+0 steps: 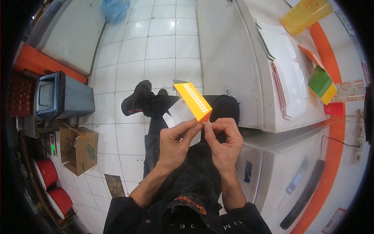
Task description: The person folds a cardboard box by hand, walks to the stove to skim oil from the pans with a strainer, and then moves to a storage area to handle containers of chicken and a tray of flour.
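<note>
A folded cardboard piece (193,102), yellow with a row of white marks outside and plain white on its inner flaps, is held up over the lap. My left hand (176,144) pinches its lower corner between thumb and index finger. Close beside it, my right hand (224,145) pinches the same corner, near an orange-red edge. The fingertips of both hands almost touch. The white flaps hang to the left, partly behind my left hand.
A white counter (249,70) holds stacked white sheets (288,66), a green and yellow folded box (322,84) and a yellow tape roll (306,15). Leftward are a grey bin (76,97), an open carton (86,150) and red round containers (46,173). White tiles cover the floor.
</note>
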`<control>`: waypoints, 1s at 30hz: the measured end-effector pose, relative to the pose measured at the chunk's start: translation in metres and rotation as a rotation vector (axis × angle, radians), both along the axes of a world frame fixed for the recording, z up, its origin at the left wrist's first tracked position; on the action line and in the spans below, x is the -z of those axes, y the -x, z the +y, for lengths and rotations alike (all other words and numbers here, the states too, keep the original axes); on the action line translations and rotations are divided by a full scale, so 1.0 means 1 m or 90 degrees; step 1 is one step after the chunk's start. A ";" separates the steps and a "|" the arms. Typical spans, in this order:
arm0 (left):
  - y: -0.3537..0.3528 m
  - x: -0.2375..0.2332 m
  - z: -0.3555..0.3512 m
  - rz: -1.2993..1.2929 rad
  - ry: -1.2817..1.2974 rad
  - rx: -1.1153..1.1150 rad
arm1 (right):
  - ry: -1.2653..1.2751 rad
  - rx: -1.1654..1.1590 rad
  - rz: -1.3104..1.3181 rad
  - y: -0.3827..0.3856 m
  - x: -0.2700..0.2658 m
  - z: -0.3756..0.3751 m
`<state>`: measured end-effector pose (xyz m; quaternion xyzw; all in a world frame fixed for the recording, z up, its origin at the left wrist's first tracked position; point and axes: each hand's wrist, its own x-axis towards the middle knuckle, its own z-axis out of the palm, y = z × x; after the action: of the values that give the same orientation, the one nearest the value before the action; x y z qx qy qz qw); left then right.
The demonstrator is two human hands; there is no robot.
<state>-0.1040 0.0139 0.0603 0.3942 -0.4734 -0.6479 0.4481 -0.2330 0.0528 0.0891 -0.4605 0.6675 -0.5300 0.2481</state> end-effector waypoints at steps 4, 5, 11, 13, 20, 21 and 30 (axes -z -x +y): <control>0.000 0.003 0.001 -0.002 0.004 0.002 | -0.001 -0.004 0.004 0.000 -0.001 -0.001; 0.001 0.002 0.002 -0.001 0.004 0.002 | -0.001 -0.007 0.004 0.000 -0.001 -0.001; 0.005 0.005 0.006 0.014 -0.016 -0.020 | -0.011 -0.030 0.036 0.002 0.000 -0.001; 0.005 0.010 0.007 -0.020 0.001 -0.036 | -0.022 -0.046 0.054 0.003 0.000 0.000; 0.004 0.001 0.010 -0.208 0.225 -0.038 | -0.049 -0.061 0.110 0.005 -0.004 0.002; 0.004 0.001 0.009 -0.214 0.229 -0.047 | -0.041 -0.066 0.134 0.005 -0.005 0.002; 0.005 -0.003 0.008 -0.249 0.312 -0.055 | -0.086 -0.050 0.070 0.002 -0.007 0.004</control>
<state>-0.1089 0.0220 0.0631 0.4116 -0.6752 -0.4068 0.4574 -0.2354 0.0570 0.0960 -0.4968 0.6959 -0.4474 0.2622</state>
